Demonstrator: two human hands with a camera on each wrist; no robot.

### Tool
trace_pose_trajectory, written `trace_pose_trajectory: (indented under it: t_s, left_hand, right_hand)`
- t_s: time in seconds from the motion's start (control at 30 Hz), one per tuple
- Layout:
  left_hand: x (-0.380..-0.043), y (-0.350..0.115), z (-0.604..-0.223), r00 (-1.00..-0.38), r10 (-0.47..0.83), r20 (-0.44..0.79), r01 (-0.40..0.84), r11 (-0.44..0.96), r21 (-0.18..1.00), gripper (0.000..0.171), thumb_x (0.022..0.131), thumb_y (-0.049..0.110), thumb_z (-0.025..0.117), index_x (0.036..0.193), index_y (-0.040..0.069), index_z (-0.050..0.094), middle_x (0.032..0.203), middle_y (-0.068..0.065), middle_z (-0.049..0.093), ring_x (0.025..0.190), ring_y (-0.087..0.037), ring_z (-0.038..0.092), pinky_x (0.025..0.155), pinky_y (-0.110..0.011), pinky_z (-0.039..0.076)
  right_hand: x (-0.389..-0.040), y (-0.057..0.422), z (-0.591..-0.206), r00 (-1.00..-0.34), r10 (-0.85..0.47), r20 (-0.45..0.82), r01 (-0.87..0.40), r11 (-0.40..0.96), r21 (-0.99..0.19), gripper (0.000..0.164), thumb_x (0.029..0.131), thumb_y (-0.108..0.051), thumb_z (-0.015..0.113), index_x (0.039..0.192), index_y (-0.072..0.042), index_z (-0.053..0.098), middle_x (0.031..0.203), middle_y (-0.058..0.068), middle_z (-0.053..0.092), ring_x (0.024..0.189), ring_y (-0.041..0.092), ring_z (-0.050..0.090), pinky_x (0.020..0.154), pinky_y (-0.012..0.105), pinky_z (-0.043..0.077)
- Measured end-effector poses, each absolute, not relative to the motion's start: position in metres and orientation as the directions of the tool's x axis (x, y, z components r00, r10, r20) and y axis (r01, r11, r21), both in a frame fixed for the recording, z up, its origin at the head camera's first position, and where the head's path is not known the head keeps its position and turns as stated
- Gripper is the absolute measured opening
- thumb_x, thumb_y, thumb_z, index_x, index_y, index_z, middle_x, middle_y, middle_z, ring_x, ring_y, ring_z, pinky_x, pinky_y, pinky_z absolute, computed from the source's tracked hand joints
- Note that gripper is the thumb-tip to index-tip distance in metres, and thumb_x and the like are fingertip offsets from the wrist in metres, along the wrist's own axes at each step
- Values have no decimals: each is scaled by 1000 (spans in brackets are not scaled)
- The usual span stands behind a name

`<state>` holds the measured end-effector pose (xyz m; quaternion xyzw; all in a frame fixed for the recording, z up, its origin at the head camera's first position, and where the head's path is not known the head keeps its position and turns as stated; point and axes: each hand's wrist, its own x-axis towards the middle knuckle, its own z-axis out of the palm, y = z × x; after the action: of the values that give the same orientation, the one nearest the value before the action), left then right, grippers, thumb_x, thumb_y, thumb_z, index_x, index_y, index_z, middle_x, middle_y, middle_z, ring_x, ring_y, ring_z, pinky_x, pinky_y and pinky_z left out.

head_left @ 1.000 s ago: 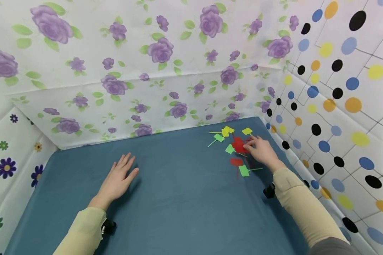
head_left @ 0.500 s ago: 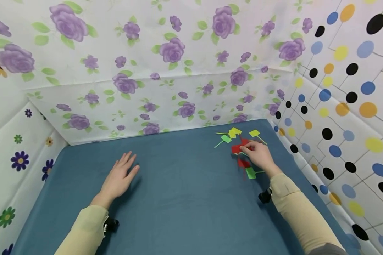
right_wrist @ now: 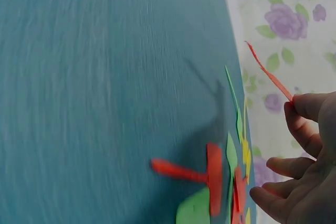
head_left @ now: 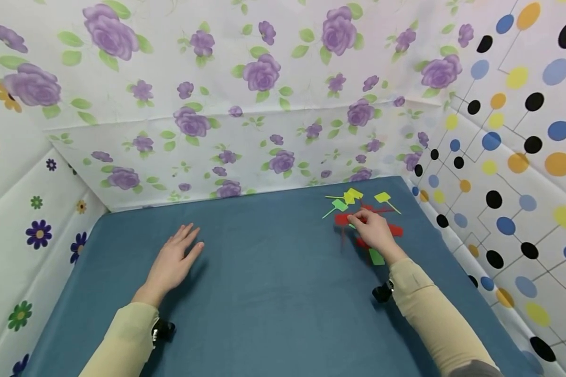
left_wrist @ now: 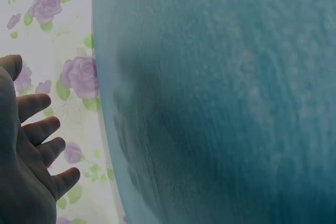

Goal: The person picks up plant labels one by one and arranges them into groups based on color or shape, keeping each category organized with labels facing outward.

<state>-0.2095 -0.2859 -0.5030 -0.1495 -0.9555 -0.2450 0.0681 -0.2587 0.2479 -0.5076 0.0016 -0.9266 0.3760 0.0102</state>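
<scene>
My right hand (head_left: pixel 373 230) pinches a flat red tag with a thin stem (head_left: pixel 343 219) between thumb and forefinger, raised above the blue cloth. In the right wrist view the pinched red tag (right_wrist: pixel 269 75) shows nearly edge-on, its other fingers spread. Under and around this hand lie more stemmed tags: a red tag (head_left: pixel 396 230), a green tag (head_left: pixel 376 257) partly hidden by the wrist, another green tag (head_left: pixel 339 205) and a yellow tag (head_left: pixel 383 197). My left hand (head_left: pixel 169 264) hovers over the cloth at left, fingers straight, holding nothing; the left wrist view shows its palm (left_wrist: pixel 26 156).
The blue cloth (head_left: pixel 264 293) covers the work surface. A purple-flowered sheet (head_left: pixel 245 131) hangs along the back. A dotted sheet (head_left: pixel 504 173) stands close on the right, a flowered one (head_left: pixel 52 251) on the left. Overlapping yellow tags (head_left: pixel 350 196) lie near the back edge.
My right hand has lifted the red tag from the scattered tags and moved it left. The left hand stays in place. The head view has shifted slightly.
</scene>
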Motion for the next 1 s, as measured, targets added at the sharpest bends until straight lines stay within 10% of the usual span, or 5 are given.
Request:
trace_pose_trajectory:
  t_s: [0.1, 0.4, 0.57, 1.0]
  left_hand:
    - [-208, -291, -500, -950, 242, 198, 307, 842, 443, 66, 104, 53, 44, 152, 8, 42, 159, -17, 32, 148, -39, 22, 113, -64, 21]
    - [-204, -307, -495, -962, 204, 182, 268, 837, 477, 68, 103, 54, 43, 154, 9, 39, 159, -19, 32, 147, -40, 23, 110, -66, 25]
    - [-202, -311, -495, -963, 196, 187, 263, 841, 473, 68, 103, 53, 44, 153, 7, 41, 158, -19, 34, 145, -42, 26, 110, -65, 27]
    - [-195, -322, -494, -965, 179, 192, 251, 847, 468, 65, 104, 53, 43, 150, 8, 46, 155, -19, 39, 140, -43, 36, 108, -63, 32]
  right_hand:
    - [-261, 230, -505, -1000, 4, -6, 7, 699, -715, 44, 100, -57, 49, 113, -18, 66, 120, 16, 64, 88, 38, 58, 74, 46, 48]
    - [-269, 177, -508, -997, -79, 25, -71, 665, -743, 35, 104, -47, 48, 110, -17, 64, 138, 13, 55, 108, 33, 58, 80, 44, 45]
    - [-274, 150, -510, -993, -108, 45, -104, 639, -762, 33, 104, -45, 49, 106, -16, 65, 157, 19, 34, 146, 39, 28, 108, 54, 37]
    - [-277, 57, -513, -983, -171, 62, -154, 599, -786, 30, 105, -38, 50, 101, -14, 67, 152, 21, 42, 147, 42, 22, 117, 57, 23]
